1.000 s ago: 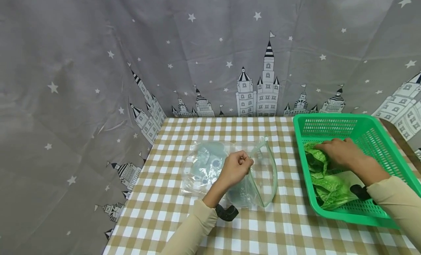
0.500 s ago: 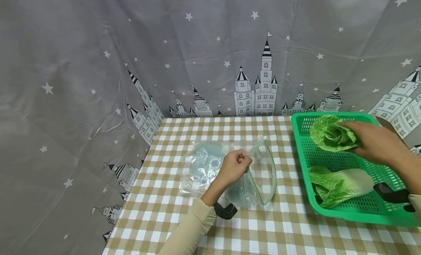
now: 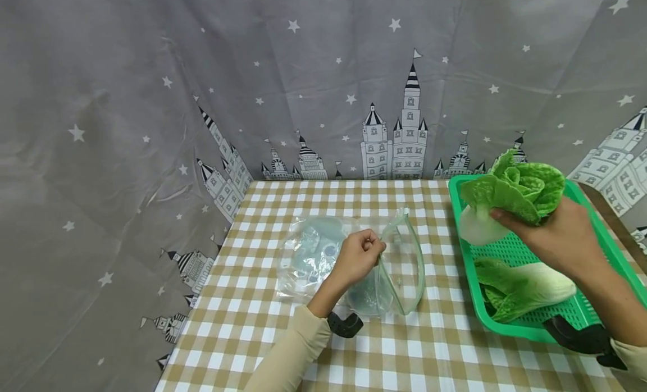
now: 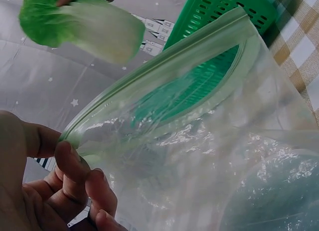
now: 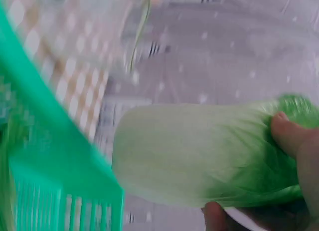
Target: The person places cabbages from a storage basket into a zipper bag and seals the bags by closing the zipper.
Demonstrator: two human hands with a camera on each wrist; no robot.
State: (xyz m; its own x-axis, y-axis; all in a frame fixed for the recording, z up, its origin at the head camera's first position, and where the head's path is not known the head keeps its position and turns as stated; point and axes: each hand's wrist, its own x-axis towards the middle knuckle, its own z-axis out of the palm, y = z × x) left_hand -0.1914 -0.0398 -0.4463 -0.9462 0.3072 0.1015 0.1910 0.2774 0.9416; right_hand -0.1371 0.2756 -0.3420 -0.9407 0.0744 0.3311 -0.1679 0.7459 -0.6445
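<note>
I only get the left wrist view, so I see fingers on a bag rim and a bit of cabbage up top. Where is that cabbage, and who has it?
Observer: The right hand grips the cabbage in the air, above the far end of the green basket.
Operator: Is anything left in the basket?
Observer: Yes, a second cabbage lies on its side in the near part.
Operator: And the bag, is it lifted off the table?
Observer: Only its mouth. The left hand pinches the rim of the clear zip bag and holds it open toward the basket; the rest lies flat on the checked tablecloth.
</note>
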